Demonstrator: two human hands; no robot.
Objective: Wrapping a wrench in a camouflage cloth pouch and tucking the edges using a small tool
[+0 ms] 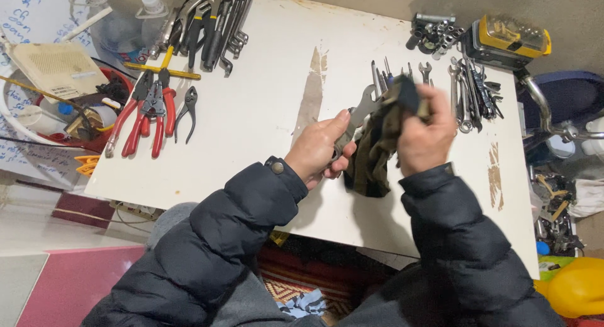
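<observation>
Left hand [319, 152] grips a wrench [356, 120] by its handle; right hand [423, 137] clutches a rag [376, 152] that hides the wrench's head.

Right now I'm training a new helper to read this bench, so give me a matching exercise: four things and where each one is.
Things:
1. wrench
2. dark rag
3. red-handled pliers
4. yellow case

Places:
A. far right corner of the table
B. left hand
C. left side of the table
D. right hand

Pairs: 1-B, 2-D, 3-C, 4-A
</observation>
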